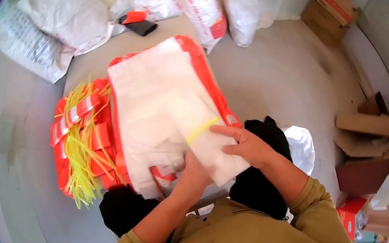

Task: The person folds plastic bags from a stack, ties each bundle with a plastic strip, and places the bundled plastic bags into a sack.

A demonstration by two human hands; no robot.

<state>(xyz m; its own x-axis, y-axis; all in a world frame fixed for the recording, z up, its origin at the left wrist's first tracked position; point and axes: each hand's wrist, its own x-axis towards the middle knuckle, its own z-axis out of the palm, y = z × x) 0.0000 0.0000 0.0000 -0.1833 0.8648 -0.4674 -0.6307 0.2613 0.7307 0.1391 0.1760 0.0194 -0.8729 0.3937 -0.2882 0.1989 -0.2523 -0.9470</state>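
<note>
A folded white bundle, apparently thin plastic bags, is held above my lap with a yellow strip across it. My left hand grips the bundle's left edge, its fingers partly hidden. At the right edge, my right hand holds the bundle, its index finger stretched along the end of the yellow strip. Under and beyond it lies a broad stack of white plastic bags, with red plastic showing along its sides.
Left of the stack are red folded bundles and loose yellow strips. A black and red item lies at the table's far end. White sacks line the back wall. Cardboard boxes and opened cardboard stand at right.
</note>
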